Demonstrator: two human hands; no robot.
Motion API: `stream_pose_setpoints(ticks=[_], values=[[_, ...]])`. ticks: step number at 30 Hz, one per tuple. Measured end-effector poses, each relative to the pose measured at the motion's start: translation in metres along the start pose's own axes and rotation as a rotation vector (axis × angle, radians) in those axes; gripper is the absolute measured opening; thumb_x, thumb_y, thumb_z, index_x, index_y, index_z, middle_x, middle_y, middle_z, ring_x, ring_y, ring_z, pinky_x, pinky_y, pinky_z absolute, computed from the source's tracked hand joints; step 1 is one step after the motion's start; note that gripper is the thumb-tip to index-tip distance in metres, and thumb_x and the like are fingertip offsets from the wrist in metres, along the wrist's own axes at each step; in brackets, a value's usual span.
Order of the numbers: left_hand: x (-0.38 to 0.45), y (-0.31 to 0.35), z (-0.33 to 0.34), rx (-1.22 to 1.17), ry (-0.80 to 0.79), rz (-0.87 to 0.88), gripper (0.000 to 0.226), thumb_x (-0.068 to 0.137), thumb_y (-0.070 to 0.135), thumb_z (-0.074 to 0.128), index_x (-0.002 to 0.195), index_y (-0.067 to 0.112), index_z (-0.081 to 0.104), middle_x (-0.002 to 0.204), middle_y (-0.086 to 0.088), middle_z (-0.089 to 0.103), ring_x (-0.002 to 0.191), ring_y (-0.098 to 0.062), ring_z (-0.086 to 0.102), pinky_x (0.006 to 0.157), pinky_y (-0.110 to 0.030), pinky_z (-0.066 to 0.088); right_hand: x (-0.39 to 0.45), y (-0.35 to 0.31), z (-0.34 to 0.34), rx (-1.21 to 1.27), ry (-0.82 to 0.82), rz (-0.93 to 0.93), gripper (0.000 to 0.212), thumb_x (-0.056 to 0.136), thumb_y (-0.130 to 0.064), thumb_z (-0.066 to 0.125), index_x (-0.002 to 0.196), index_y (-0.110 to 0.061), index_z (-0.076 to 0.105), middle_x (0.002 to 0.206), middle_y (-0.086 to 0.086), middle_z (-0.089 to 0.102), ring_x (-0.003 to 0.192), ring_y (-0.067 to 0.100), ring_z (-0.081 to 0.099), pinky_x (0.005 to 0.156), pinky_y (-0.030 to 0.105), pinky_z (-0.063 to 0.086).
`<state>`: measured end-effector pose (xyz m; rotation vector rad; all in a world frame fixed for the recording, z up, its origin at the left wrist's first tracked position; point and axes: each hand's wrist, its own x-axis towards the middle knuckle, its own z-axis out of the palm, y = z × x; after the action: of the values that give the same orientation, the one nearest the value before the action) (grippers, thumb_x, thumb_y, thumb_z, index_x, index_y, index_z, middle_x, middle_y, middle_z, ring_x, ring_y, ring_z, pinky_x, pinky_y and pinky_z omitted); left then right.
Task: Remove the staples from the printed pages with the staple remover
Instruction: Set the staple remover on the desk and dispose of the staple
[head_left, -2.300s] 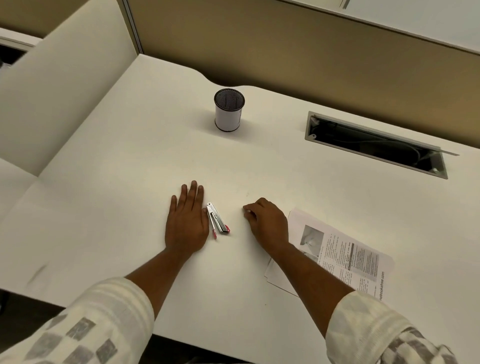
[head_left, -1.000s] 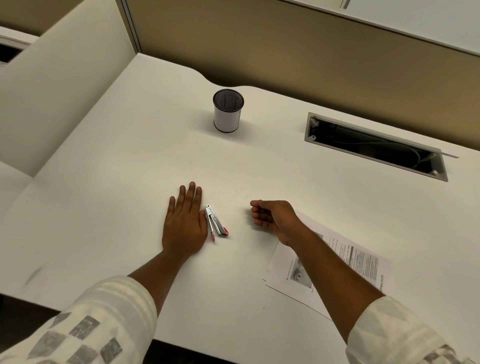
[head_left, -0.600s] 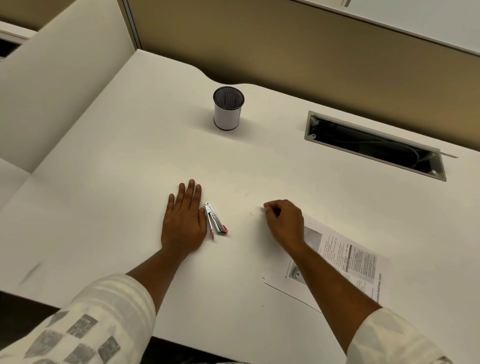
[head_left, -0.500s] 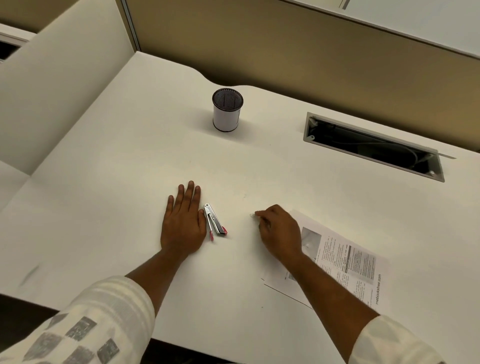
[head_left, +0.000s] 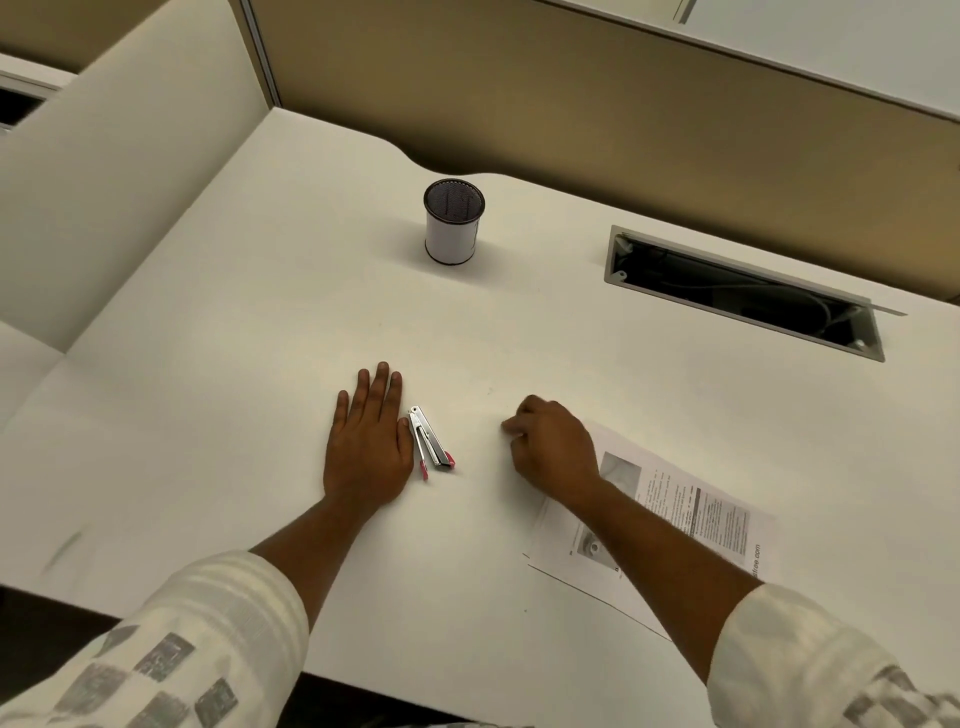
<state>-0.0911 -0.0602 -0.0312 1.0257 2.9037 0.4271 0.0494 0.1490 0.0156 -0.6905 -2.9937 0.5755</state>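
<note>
The left hand lies flat on the white desk, palm down, fingers straight and together. Just beside its thumb edge lies the staple remover, a slim metal tool with pink tips, its arms splayed toward the near edge. The right hand rests knuckles up with fingers curled under; whether they pinch anything cannot be told. Its wrist and forearm cross the printed pages, which lie askew toward the desk's near right edge. A mesh pen cup stands well apart toward the far edge, and a cable slot opens in the far right corner. Bare desk stretches broadly toward the left edge, up to the partition.
</note>
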Motion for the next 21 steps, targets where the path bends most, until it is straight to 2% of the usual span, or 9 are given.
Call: stream_pose_setpoints(ticks=[2,4,6,9,11,14,17,21], values=[[0.000,0.000,0.001,0.000,-0.010,0.001,0.062,0.100,0.032,0.025,0.158,0.013,0.023,0.168,-0.004,0.016,0.155,-0.025,0.014,0.124,-0.047,0.016,0.005,0.003,-0.008,0.427,-0.043,0.264,0.015,0.090,-0.019,0.067,0.093,-0.025,0.081,0.098,-0.011,0.072,0.091,0.010,0.064,0.079,0.031,0.053],[0.000,-0.003,0.002,-0.007,-0.007,-0.002,0.062,0.099,0.033,0.025,0.158,0.013,0.024,0.167,-0.004,0.016,0.155,-0.025,0.014,0.124,-0.047,0.016,0.008,0.005,-0.013,0.793,-0.088,0.483,0.012,0.085,-0.016,0.073,0.082,-0.025,0.081,0.087,-0.011,0.076,0.081,0.011,0.067,0.071,0.029,0.056],[0.001,-0.004,0.002,-0.038,-0.006,0.002,0.062,0.099,0.032,0.027,0.157,0.012,0.026,0.167,-0.005,0.018,0.155,-0.024,0.015,0.125,-0.045,0.016,0.010,0.006,-0.018,0.967,-0.149,0.591,0.022,0.086,-0.005,0.064,0.079,-0.018,0.081,0.076,-0.009,0.076,0.073,0.015,0.066,0.061,0.027,0.057],[0.009,-0.004,0.002,-0.076,0.010,0.030,0.060,0.098,0.026,0.033,0.155,0.007,0.031,0.165,-0.007,0.024,0.154,-0.024,0.020,0.124,-0.042,0.018,0.012,0.012,-0.021,1.050,-0.162,0.678,0.029,0.087,0.001,0.055,0.083,-0.013,0.081,0.081,0.005,0.075,0.069,0.018,0.066,0.067,0.031,0.060],[0.018,-0.005,0.002,-0.103,0.007,0.040,0.058,0.099,0.021,0.037,0.155,0.006,0.031,0.165,-0.007,0.024,0.154,-0.024,0.020,0.124,-0.041,0.020,0.010,0.014,-0.018,0.953,-0.130,0.629,0.022,0.088,-0.005,0.061,0.087,-0.013,0.081,0.088,0.005,0.077,0.070,0.017,0.067,0.072,0.034,0.060],[0.026,-0.009,0.004,-0.128,0.001,0.056,0.058,0.099,0.019,0.040,0.155,0.007,0.030,0.166,-0.006,0.022,0.154,-0.023,0.017,0.124,-0.042,0.021,0.006,0.010,-0.007,0.457,-0.044,0.339,0.010,0.089,-0.026,0.072,0.096,-0.025,0.080,0.095,-0.010,0.076,0.083,0.010,0.069,0.080,0.030,0.056],[0.026,-0.011,0.005,-0.144,0.017,0.062,0.060,0.098,0.022,0.036,0.155,0.008,0.030,0.166,-0.004,0.022,0.154,-0.021,0.017,0.125,-0.040,0.019,0.004,0.000,0.002,0.193,0.010,0.151,0.014,0.091,-0.034,0.068,0.096,-0.026,0.079,0.096,-0.006,0.069,0.086,0.015,0.064,0.076,0.033,0.052],[0.026,-0.011,0.007,-0.166,0.031,0.060,0.060,0.096,0.023,0.037,0.155,0.009,0.031,0.166,-0.003,0.024,0.154,-0.020,0.017,0.124,-0.040,0.020,0.005,-0.007,0.008,-0.011,0.043,0.057,0.021,0.098,-0.032,0.059,0.099,-0.022,0.077,0.097,-0.003,0.064,0.089,0.020,0.060,0.071,0.034,0.051]])
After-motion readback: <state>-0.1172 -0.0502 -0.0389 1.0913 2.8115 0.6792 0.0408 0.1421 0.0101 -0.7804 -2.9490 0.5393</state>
